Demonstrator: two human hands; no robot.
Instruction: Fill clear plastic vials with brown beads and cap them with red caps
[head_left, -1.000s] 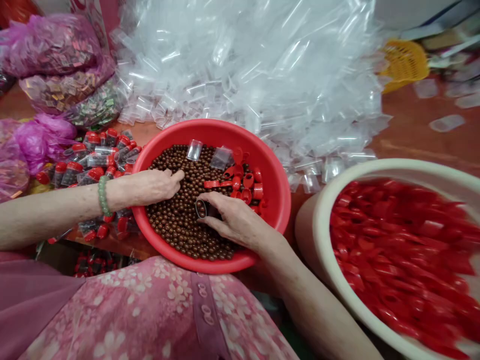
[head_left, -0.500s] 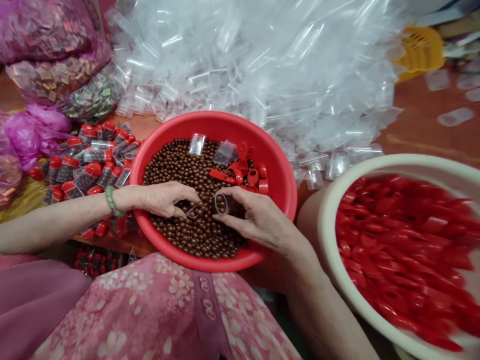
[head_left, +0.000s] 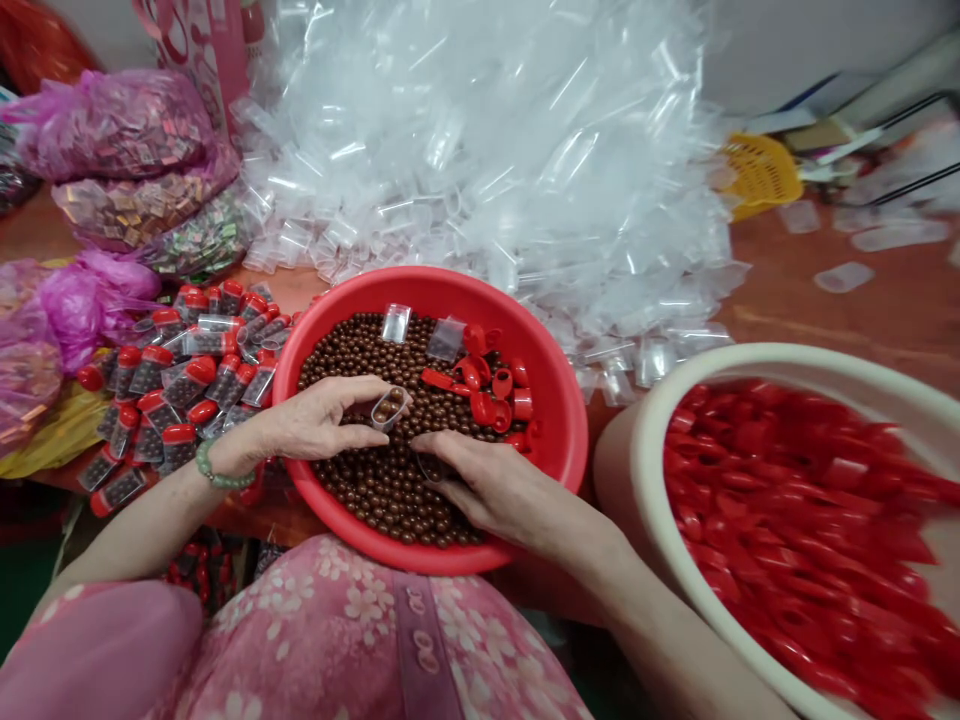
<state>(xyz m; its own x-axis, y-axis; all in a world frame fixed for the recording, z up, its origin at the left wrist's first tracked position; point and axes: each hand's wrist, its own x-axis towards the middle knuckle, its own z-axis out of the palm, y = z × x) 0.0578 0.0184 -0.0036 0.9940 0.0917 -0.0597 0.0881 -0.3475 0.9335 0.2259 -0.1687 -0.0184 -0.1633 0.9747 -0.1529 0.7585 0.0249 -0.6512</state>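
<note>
A red basin (head_left: pixel 431 285) holds many small round brown balls (head_left: pixel 367 500). My left hand (head_left: pixel 330 415) is closed around a clear plastic container (head_left: pixel 390 408), its oval mouth facing the middle of the basin and a few brown balls showing inside. Just right of it, my right hand (head_left: pixel 480 475) dips into the balls, fingers curled round another clear container (head_left: pixel 430 467) that is mostly hidden by the hand. Several red caps (head_left: pixel 480 375) lie on the balls along the right side. Two loose clear containers (head_left: pixel 396 323) rest at the back.
Left of the basin lie many filled containers with red caps (head_left: pixel 180 440). Behind stands a large heap of clear containers (head_left: pixel 487 150). A cream tub (head_left: pixel 652 400) of red caps is at right, a yellow basket (head_left: pixel 761 170) back right, and bags of small packets (head_left: pixel 142 150) back left.
The left hand has lifted its container out of the balls, mouth now showing. The right hand has lowered its container into the balls. The camera view has shifted slightly.
</note>
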